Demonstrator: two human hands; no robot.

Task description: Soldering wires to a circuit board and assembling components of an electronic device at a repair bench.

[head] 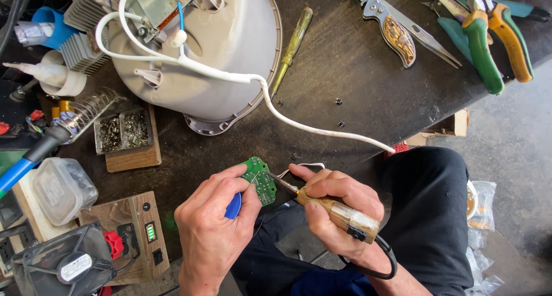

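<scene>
Right hand [336, 207] grips a wooden-handled soldering iron [336, 211], long axis slanting, metal tip up-left onto the small green circuit board [260, 180] pinched in left hand [215, 227] fingers, over the lap by the dark bench edge.

Location type: small electronics repair workshop. Indicators: a dark, scuffed wooden bench [356, 71] carrying loose hand tools, namely pliers [489, 37], a folding knife [397, 31] and a yellow screwdriver [293, 46]; a coiled-wire soldering iron stand [95, 109]; trays of small metal parts [122, 130]; an opened grey appliance housing [230, 60] with exposed wiring; a cooling fan [63, 264].
</scene>
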